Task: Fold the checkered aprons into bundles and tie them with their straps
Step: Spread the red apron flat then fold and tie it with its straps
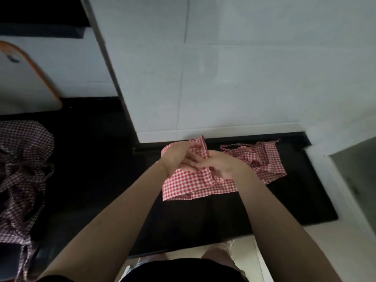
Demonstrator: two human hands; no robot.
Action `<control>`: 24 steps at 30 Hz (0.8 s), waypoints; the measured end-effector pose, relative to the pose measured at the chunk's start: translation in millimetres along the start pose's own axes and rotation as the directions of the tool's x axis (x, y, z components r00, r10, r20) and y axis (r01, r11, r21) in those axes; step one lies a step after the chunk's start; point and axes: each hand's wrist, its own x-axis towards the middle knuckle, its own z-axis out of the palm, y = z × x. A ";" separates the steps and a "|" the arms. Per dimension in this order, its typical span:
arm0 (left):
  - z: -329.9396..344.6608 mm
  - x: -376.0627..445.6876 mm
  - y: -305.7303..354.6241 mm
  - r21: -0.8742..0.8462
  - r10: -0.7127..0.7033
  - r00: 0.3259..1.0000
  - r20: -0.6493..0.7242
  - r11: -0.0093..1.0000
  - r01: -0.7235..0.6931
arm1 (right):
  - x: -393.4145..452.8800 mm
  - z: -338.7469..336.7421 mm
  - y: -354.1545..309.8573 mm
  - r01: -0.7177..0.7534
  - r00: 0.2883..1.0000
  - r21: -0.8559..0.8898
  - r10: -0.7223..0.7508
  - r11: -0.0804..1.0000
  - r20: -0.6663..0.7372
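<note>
A red-and-white checkered apron (pixel 189 185) lies partly folded on the black counter (pixel 223 212) near the back wall. My left hand (pixel 179 157) rests on its upper left part, fingers pointing right and overlapping those of my right hand (pixel 218 164), which pinches a fold of the cloth at the middle. The apron's right part (pixel 262 159), with a thin strap looped at its top, lies crumpled to the right of my right hand. Whether my left fingers grip the cloth is hidden by the overlap.
A dark heap of more checkered aprons (pixel 22 169) sits on the counter at the far left. A white board with an orange rim (pixel 26 78) leans behind it. The white tiled wall (pixel 244 68) stands just behind the apron. The counter's right edge meets a white ledge (pixel 345 190).
</note>
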 end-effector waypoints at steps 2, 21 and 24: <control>46.1 20.4 2.4 0.084 0.092 0.993 -0.079 0.993 -0.085 | -18.4 -41.8 5.5 0.021 1.000 -0.030 -0.022 0.999 -0.022; 239.1 159.7 -82.5 0.971 0.329 0.926 -0.183 0.208 0.118 | -41.1 -318.0 106.9 -0.206 0.866 -0.028 0.169 0.978 -0.471; 236.2 156.0 -95.1 0.980 0.338 0.921 -0.193 0.118 0.162 | -36.3 -319.8 110.2 -0.211 0.857 -0.169 0.099 0.963 -0.506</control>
